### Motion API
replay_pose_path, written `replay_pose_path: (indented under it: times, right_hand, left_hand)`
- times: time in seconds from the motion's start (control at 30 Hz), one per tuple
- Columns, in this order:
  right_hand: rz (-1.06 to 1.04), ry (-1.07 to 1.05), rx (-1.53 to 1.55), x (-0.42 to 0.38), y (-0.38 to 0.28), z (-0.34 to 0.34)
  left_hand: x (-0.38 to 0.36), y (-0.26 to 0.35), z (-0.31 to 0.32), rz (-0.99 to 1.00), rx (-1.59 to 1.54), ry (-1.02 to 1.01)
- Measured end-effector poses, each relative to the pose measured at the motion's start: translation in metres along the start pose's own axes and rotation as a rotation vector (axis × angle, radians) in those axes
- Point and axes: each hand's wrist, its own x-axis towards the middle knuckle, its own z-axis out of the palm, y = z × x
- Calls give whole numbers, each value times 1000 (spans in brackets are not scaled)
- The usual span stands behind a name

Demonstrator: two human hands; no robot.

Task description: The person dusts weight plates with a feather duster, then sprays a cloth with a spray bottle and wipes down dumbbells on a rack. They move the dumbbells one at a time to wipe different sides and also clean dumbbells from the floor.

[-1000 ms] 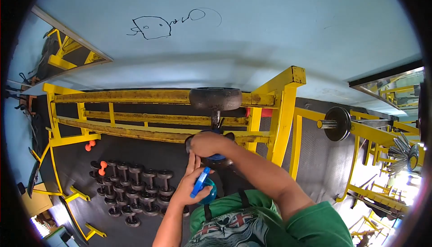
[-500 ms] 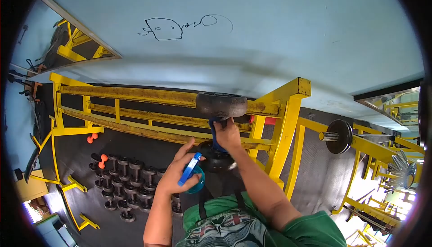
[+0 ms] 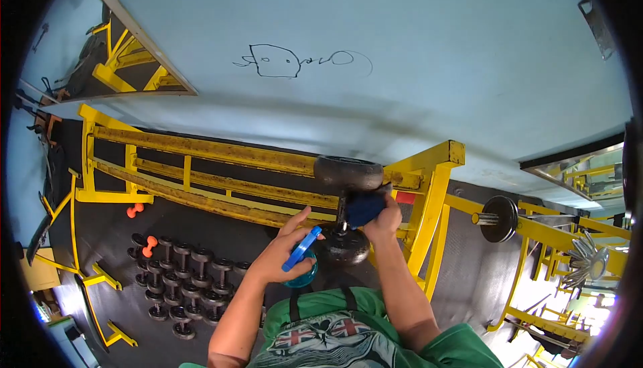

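Note:
A large black dumbbell [image 3: 348,172] lies across the rails of the yellow rack [image 3: 268,158], one round end toward the wall and the other toward me. My right hand [image 3: 386,222] grips a dark blue cloth [image 3: 366,208] beside the dumbbell's handle, on its right side. My left hand [image 3: 278,255] is wrapped round the neck of a spray bottle [image 3: 303,249] with a blue trigger head and a teal body, left of the dumbbell's near end. One finger of that hand points out toward the rack. The bottle's lower part is partly hidden by the hand.
Many black dumbbells [image 3: 194,294] stand in rows on the dark floor at left, with small orange dumbbells [image 3: 150,246] near them. A blue wall [image 3: 435,53] with a black drawing rises behind the rack. A plate-loaded bar [image 3: 499,219] juts out at right.
My right hand has moved off the dumbbell's handle to its right side, and the blue cloth now shows bunched in it. My left hand still holds the spray bottle. The view has shifted slightly.

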Motion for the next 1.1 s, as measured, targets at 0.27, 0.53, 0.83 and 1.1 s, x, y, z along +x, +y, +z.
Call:
replay_pose_path:
  times: [0.27,0.53,0.83,1.1]
  right_hand:
    - [-163,90,81,-30,-1,63]
    - [-1559,-450,-2335,-22,50,71]
    - [-659,-891,-3597,20,103,150]
    - [22,-935,-2494,60,8,193]
  left_hand:
    - [2,-10,-18,97,-30,-69]
    - [-18,-23,-25,107,-138,45]
    - [-46,-53,-15,39,-210,227]
    - [-47,-45,-7,2,-156,39]
